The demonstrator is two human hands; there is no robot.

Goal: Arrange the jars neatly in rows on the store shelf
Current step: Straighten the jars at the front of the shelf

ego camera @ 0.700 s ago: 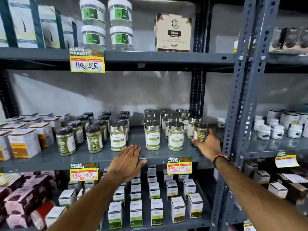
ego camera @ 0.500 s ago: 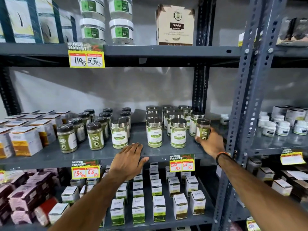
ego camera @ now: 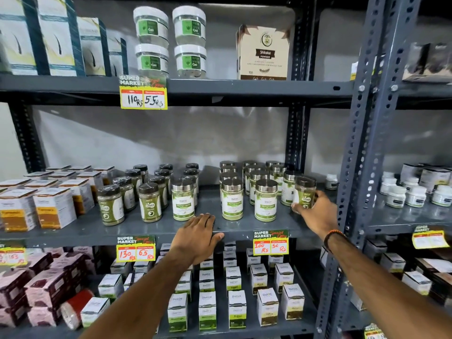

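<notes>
On the middle grey shelf (ego camera: 156, 230) stand two groups of jars. Dark-lidded green powder jars (ego camera: 149, 202) form rows at centre left. Silver-lidded jars with white and green labels (ego camera: 232, 200) stand in rows at centre right, and one more silver-lidded jar (ego camera: 183, 200) stands apart beside the dark-lidded group. My right hand (ego camera: 315, 212) grips a dark-lidded green jar (ego camera: 305, 190) at the right end of the silver-lidded rows. My left hand (ego camera: 198, 237) lies flat, fingers apart, on the shelf's front edge and holds nothing.
White and orange boxes (ego camera: 55, 207) fill the shelf's left end. A perforated steel upright (ego camera: 359, 167) stands just right of the held jar. Small white tubs (ego camera: 415, 195) sit on the neighbouring shelf. Gel jars (ego camera: 151, 28) above, small boxes (ego camera: 236, 309) below.
My view has shifted slightly. My right hand stays closed on the dark-lidded jar at the right end. My left hand rests in the same spot on the shelf edge.
</notes>
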